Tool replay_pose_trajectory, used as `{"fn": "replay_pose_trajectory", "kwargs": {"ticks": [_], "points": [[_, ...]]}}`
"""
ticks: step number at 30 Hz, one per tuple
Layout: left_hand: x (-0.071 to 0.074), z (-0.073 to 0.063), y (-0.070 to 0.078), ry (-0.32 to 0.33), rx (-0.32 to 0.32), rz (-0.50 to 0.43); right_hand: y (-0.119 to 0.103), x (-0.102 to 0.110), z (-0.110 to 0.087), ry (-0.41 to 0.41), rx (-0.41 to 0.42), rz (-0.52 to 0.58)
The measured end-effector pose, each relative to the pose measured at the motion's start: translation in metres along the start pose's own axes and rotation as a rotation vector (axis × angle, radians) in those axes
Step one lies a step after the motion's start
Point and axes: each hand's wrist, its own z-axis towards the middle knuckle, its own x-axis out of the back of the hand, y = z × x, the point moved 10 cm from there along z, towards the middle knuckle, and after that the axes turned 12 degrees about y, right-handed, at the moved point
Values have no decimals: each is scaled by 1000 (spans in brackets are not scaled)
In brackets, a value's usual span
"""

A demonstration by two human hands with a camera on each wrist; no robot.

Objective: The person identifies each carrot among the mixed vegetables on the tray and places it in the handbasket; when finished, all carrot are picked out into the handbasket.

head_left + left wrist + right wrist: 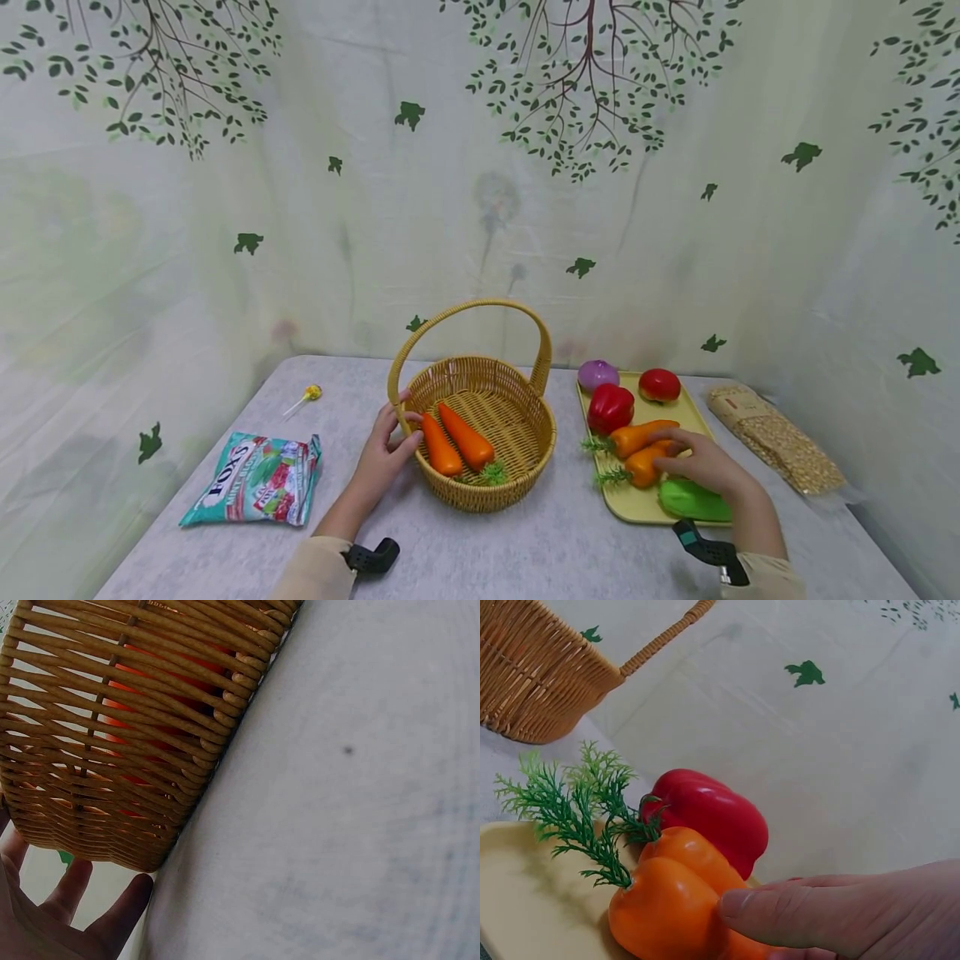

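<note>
A wicker basket (480, 498) with a tall arched handle stands mid-table. Two orange toy carrots (467, 435) lie inside it. My left hand (381, 457) holds its left rim by the handle's foot; in the left wrist view, several fingers (120, 915) spread along the outer wall. At the right, my right hand (712, 462) grips the nearer of two carrots on a yellow tray (630, 510). The thumb presses that carrot (664, 907), whose leafy green top points left. Behind it lies the other carrot (630, 438), against a red bell pepper (611, 409).
The tray also bears a purple onion-like vegetable (598, 375), a red tomato-like one (660, 385) and a green vegetable (692, 498). A bag of grains (776, 437) lies right of it. Further left are a teal snack packet (258, 481) and a yellow lollipop (312, 392).
</note>
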Motion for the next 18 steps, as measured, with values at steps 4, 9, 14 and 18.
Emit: {"fn": "replay_pose_trajectory", "kwargs": {"ticks": [4, 9, 14, 18], "points": [[0, 0, 0, 1, -1, 3, 2, -2, -1, -6, -15, -21], [-1, 1, 1, -2, -7, 5, 6, -6, -3, -35, -56, -13], [0, 1, -1, 3, -18, 5, 7, -12, -4, -61, -64, -30], [0, 1, -5, 12, -11, -6, 6, -13, -4, -62, -64, -31]]}}
